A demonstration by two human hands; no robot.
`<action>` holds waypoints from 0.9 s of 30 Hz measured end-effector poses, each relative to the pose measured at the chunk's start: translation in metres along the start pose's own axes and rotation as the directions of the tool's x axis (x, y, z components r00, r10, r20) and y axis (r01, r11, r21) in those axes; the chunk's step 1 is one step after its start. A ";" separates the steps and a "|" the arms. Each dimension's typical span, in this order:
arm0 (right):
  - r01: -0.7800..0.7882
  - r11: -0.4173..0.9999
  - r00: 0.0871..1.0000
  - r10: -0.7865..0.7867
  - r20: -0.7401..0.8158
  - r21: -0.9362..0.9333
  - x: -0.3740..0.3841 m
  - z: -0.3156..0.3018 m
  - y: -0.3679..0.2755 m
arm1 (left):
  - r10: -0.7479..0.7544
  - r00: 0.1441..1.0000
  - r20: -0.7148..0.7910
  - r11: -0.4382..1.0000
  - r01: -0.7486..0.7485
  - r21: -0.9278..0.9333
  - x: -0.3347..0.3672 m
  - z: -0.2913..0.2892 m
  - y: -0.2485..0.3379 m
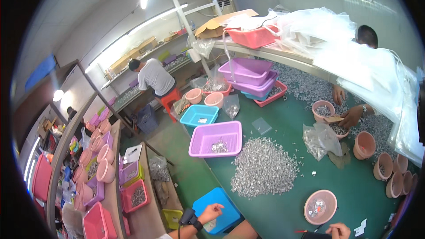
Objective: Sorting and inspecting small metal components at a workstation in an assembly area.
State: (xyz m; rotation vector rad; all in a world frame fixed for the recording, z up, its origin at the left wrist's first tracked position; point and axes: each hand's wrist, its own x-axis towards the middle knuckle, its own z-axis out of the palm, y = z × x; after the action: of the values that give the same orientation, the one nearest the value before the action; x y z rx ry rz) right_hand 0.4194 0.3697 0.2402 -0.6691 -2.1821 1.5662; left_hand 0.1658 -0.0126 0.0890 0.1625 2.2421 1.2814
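My left hand (210, 213), with a dark band and device (189, 218) at the wrist, hangs above a blue stool (212, 198) beside the table. Its fingers are loosely bent and slightly apart, with nothing visible in them. At the table's near edge my right hand (339, 231) is curled closed; whatever it may hold is hidden. Close to it lie a red-tipped pen (301, 231) and a dark flat object (316, 235), partly cut off. A pink bowl (307, 213) with a few small pieces stands just beyond. Farther off, small silvery metal parts (264, 168) form a large heap.
Left of the heap are a purple basket (196, 148) and a blue basket (185, 120). Across the green table (283, 208), a co-worker's hands (352, 117) work over pink pots with parts. Several pink pots (364, 145) line the right. An overhead shelf (305, 65) carries plastic bags.
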 end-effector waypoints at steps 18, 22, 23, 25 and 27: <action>-0.016 0.957 0.987 -0.032 -0.160 -0.290 0.005 0.215 0.049 | 0.410 0.777 -0.478 0.692 0.076 0.718 0.275 -0.246 -0.027; -0.237 0.971 0.935 0.236 -0.263 0.029 -0.010 0.340 0.041 | 0.211 0.976 -0.057 0.968 -0.217 -0.128 0.315 -0.281 -0.065; -0.281 0.952 0.922 0.302 -0.243 0.118 -0.007 0.369 0.031 | 0.198 0.980 0.033 0.943 -0.181 -0.280 0.318 -0.285 -0.068; -0.294 0.942 0.920 0.325 -0.217 0.164 0.000 0.406 0.017 | 0.279 0.960 0.036 0.951 -0.271 -0.151 0.317 -0.290 -0.051; -0.268 0.951 0.921 0.300 -0.251 0.153 0.003 0.429 0.019 | 0.545 0.836 0.061 0.838 -0.543 -0.046 0.319 -0.302 -0.035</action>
State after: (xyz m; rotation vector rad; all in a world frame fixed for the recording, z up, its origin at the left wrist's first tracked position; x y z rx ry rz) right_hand 0.1833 0.0454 0.0879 -1.1338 -1.8409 1.6120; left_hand -0.2521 -0.1460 0.0527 0.8813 2.1897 1.5541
